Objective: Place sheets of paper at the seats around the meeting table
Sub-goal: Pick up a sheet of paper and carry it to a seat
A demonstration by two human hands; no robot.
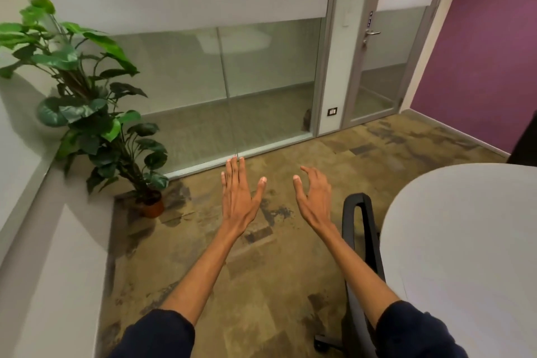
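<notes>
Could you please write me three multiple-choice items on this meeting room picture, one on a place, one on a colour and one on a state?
1. Where does the potted plant stand?
A. On the table
B. On the floor in the corner to the left, by the glass wall
C. Beside the door

2. What colour is the wall on the right?
A. Purple
B. Yellow
C. Blue

3. What do the hands hold?
A. A stack of paper
B. A chair
C. Nothing

Answers:
1. B: its pot sits on the carpet where the left ledge meets the glass wall.
2. A: the wall past the door is plainly purple.
3. C: the left hand and the right hand are both open with fingers spread, above the carpet, and no paper is in sight, even on the table.
</notes>
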